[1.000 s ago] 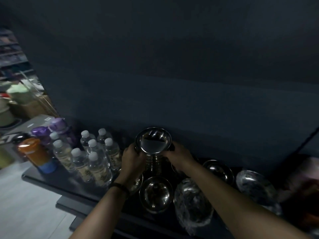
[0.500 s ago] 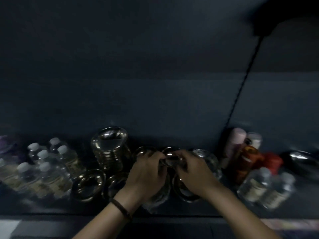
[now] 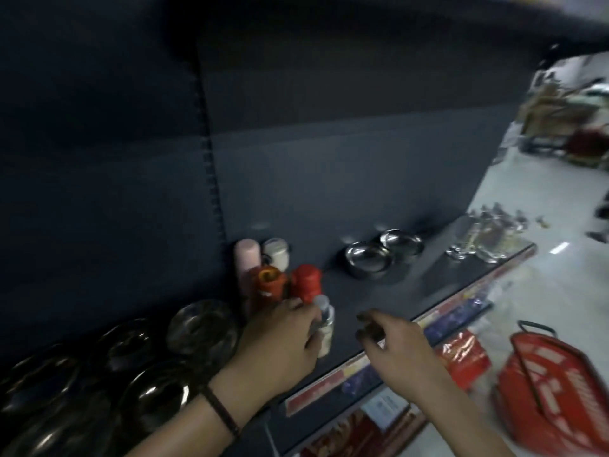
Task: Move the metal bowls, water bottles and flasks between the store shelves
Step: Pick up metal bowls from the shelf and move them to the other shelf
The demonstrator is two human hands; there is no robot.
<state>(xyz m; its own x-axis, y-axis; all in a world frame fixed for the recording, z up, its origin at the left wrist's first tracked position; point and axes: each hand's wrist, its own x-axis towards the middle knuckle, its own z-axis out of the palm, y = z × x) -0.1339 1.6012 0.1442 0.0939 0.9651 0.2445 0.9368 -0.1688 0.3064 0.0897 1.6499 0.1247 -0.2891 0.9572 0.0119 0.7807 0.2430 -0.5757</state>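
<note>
My left hand (image 3: 283, 338) is wrapped round a small water bottle (image 3: 324, 321) at frame center, standing on the shelf (image 3: 379, 291) w/ flasks (image 3: 304, 285) behind, right hand (image 3: 395, 341) open & empty nearby; next: lift it clear, I reckon.

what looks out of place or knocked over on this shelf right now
Nothing looks spilled or toppled. The flasks stand upright by the back panel, and two metal bowls sit right way up. The left hand grips a water bottle; the right hand is open and empty. Blur hides fine damage.
</note>
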